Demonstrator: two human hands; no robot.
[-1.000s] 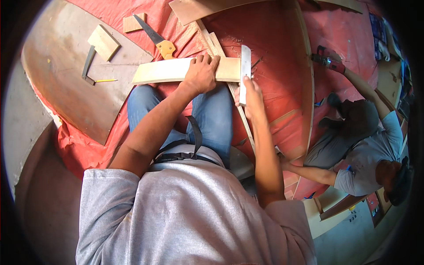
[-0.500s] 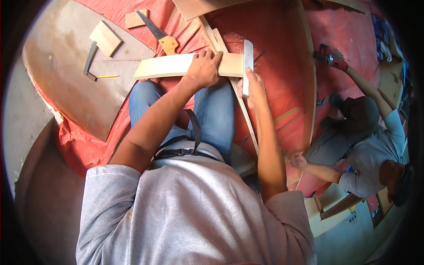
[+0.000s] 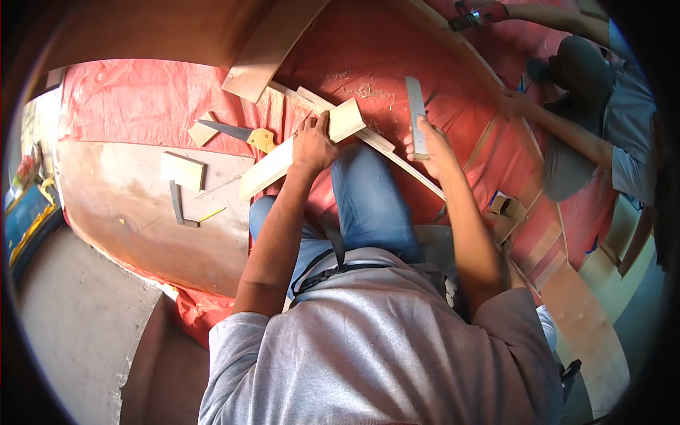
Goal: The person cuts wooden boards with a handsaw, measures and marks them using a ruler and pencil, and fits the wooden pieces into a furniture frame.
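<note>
My left hand [image 3: 314, 147] is closed over a pale plywood board [image 3: 268, 172]. The board slants above my legs, its far right end lying over long plywood strips [image 3: 405, 168]. In my right hand [image 3: 437, 151] is a flat, pale grey bar [image 3: 416, 106], held near its lower end; its exact kind is unclear. The bar stands apart from the board, to its right. Left of the board lie a handsaw [image 3: 258, 138] with a yellow handle, a small wood piece [image 3: 203, 131] and a larger wood block [image 3: 182, 171]. A dark try square [image 3: 178, 207] and a yellow pencil [image 3: 212, 214] are nearby.
Red sheeting [image 3: 142, 95] covers the floor, with wood shavings [image 3: 368, 91] beyond the board. A large curved plywood panel [image 3: 127, 191] lies at the left. Another person [image 3: 627, 106] sits at the right, one hand on a power drill [image 3: 471, 18].
The bar has come off the board's right end and moved away to the right. The board now tilts, its right end farther from me. My view has shifted.
</note>
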